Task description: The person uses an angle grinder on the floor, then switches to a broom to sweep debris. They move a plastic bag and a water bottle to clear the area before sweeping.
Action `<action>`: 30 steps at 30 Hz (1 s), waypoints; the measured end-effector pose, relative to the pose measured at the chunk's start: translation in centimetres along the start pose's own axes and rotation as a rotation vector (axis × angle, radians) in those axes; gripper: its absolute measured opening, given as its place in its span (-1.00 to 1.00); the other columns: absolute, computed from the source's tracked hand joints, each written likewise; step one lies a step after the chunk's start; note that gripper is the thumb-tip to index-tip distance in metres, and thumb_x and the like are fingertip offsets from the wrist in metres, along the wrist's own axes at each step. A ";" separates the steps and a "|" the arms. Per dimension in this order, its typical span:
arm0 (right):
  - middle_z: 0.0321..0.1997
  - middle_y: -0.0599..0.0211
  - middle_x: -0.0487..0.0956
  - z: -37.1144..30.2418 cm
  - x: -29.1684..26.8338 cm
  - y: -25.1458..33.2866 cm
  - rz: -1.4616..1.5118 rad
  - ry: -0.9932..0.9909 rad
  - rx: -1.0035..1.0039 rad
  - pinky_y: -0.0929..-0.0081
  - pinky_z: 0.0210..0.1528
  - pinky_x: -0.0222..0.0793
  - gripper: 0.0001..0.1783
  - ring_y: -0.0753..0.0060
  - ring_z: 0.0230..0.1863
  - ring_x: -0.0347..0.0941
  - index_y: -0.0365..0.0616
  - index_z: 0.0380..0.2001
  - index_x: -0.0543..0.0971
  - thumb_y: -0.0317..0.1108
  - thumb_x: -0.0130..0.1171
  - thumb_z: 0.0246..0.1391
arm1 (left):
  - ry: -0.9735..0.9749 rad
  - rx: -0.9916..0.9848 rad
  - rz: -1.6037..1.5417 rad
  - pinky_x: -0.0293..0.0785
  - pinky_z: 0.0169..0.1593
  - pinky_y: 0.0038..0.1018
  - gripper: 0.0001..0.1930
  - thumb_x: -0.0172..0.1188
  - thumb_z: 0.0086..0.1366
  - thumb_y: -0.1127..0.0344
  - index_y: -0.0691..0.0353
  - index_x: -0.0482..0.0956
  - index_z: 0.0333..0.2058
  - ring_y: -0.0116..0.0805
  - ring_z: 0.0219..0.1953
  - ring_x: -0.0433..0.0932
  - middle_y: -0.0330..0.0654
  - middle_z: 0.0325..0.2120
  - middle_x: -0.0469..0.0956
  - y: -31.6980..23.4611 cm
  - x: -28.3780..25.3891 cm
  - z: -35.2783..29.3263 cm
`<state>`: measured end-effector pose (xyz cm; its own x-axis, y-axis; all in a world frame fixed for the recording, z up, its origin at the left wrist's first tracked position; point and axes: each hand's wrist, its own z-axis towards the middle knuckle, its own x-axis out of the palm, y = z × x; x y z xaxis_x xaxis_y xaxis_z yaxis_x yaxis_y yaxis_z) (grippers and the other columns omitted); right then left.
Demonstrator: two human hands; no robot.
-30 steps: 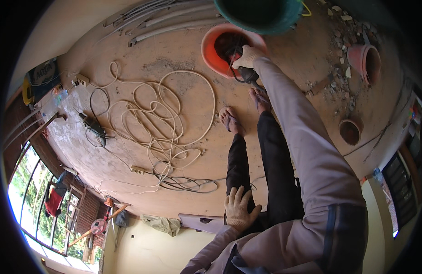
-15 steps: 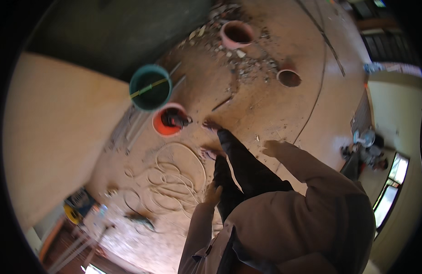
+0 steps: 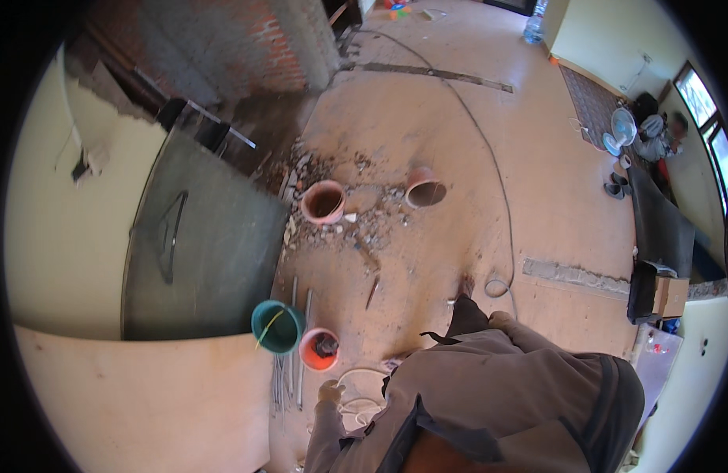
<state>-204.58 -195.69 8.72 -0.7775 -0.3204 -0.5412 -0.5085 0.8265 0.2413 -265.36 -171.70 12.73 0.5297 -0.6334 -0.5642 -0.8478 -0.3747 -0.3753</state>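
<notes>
My left hand (image 3: 331, 391) hangs low at my left side, nothing visible in it, its fingers loosely apart. Just ahead of it stands an orange-pink bucket (image 3: 320, 362) with a dark object (image 3: 326, 345) inside, too small to name. A green bucket (image 3: 263, 316) sits beside that one, a yellow-green strip lying across it. Coils of pale hose or cable (image 3: 362, 372) lie on the floor next to my left hand. My right hand (image 3: 502, 319) is down by my right leg, empty as far as I see, its fingers loose. One bare foot (image 3: 467, 285) shows in front of me.
Two clay-coloured pots (image 3: 323, 219) (image 3: 418, 178) stand among rubble (image 3: 372, 229). A long dark cable (image 3: 490, 142) crosses the floor. Leaning panels (image 3: 198, 260) line the left. At the far right, a person (image 3: 665, 135) sits near a fan (image 3: 621, 130).
My view has swung up and turned, so the buckets and pots appear lower and the far room shows. My body is nearer the buckets, and my left hand is now close beside the orange-pink one.
</notes>
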 end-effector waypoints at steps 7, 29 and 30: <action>-0.38 -0.03 0.66 10.2 -13.0 -12.9 0.453 -0.028 0.161 0.17 -0.41 0.62 -0.77 0.10 -0.46 0.66 -0.24 -0.34 0.68 -0.31 0.15 0.08 | 0.090 0.345 -0.076 0.54 0.07 -0.30 -0.44 0.40 0.15 0.05 0.33 0.62 0.02 -0.16 -0.04 0.67 0.04 -0.06 0.67 -23.0 10.7 5.9; -0.34 0.19 0.59 23.4 -54.1 -7.2 1.069 -0.112 0.133 0.24 -0.42 0.57 -0.66 0.30 -0.48 0.54 -0.24 -0.15 0.58 -0.17 0.10 0.21 | 0.327 0.347 0.498 0.51 0.05 -0.28 -0.51 0.32 0.11 0.07 0.25 0.65 -0.05 -0.12 -0.05 0.64 0.02 -0.13 0.67 -75.4 15.9 24.8; -0.34 0.18 0.59 24.3 -56.0 -7.7 1.061 -0.126 0.198 0.25 -0.42 0.57 -0.66 0.31 -0.48 0.54 -0.25 -0.15 0.58 -0.18 0.10 0.21 | 0.328 0.383 0.505 0.51 0.07 -0.28 -0.51 0.30 0.13 0.09 0.26 0.64 -0.01 -0.11 -0.02 0.64 0.03 -0.10 0.67 -79.1 16.4 26.0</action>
<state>-148.11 -172.90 17.59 -0.7365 0.6415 -0.2146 0.4775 0.7177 0.5068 -188.97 -134.82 14.07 -0.0119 -0.8604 -0.5095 -0.8869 0.2444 -0.3920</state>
